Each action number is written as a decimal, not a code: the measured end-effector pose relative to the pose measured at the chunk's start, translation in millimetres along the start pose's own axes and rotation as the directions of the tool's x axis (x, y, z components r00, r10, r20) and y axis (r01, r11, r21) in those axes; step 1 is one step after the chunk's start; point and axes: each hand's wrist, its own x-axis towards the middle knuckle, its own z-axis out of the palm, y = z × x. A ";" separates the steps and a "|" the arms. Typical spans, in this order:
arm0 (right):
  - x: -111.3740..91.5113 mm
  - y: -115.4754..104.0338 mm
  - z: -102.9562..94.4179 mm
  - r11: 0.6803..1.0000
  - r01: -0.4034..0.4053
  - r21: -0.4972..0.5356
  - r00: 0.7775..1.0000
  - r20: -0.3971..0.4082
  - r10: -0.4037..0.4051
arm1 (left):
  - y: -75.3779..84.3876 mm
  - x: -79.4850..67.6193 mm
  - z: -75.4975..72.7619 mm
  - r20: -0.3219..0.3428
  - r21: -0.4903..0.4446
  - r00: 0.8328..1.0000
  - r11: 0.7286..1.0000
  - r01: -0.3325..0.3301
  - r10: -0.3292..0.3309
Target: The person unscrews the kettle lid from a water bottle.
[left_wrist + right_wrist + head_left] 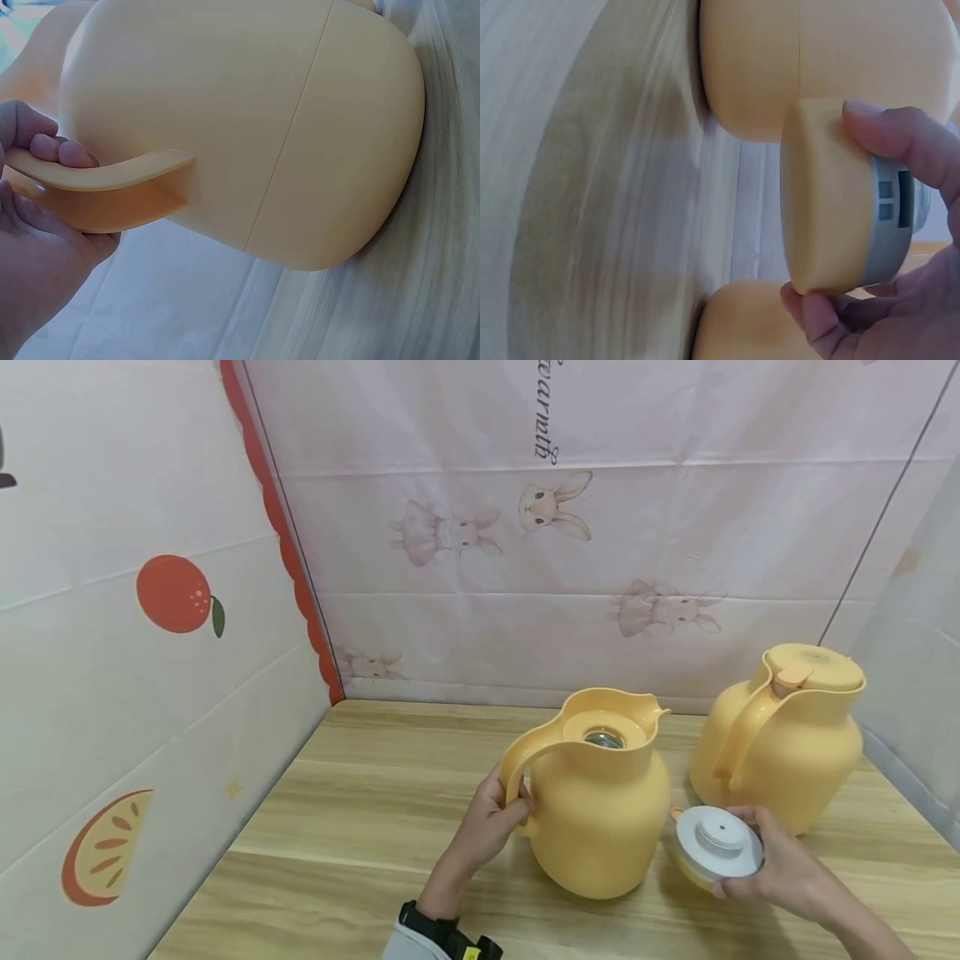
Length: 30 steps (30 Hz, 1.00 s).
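Note:
A yellow thermos jug (pixel 600 818) stands upright on the wooden table with its mouth uncovered, showing the dark round opening. My left hand (pixel 491 818) grips its curved handle; the left wrist view shows fingers wrapped round the handle (pixel 112 176). To the right of this jug, my right hand (pixel 780 868) holds the jug's lid (pixel 718 843) by its edge, grey-white underside turned up and yellow top facing down. In the right wrist view, thumb and fingers pinch the lid (pixel 829 202) from opposite sides, above the tabletop.
A second yellow thermos jug (pixel 787 752), its lid on, stands behind the right hand at the table's right. The wooden table (pixel 360 793) meets a pink rabbit-print back wall (pixel 480 635) and a white left wall (pixel 90 693) with fruit pictures.

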 end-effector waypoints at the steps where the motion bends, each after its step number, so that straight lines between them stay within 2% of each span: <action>1: -0.5 0.8 0.3 1.000 -0.009 -0.018 1.000 0.003 0.009 | 0.1 0.1 -0.1 0.000 0.000 1.000 1.000 0.000 0.000; 6: -2.1 6.4 2.7 0.995 -0.036 -0.089 0.999 0.009 0.037 | 0.6 0.1 -0.2 0.001 0.007 1.000 1.000 -0.005 0.005; 16: 1.8 14.6 10.7 0.988 -0.029 -0.153 0.999 0.022 0.033 | 1.7 -0.4 0.0 -0.008 0.004 1.000 1.000 -0.004 0.004; 30: 0.2 23.3 17.3 0.980 -0.058 -0.189 0.994 0.077 0.074 | 3.2 -0.1 2.8 -0.034 0.040 0.999 0.999 0.016 -0.015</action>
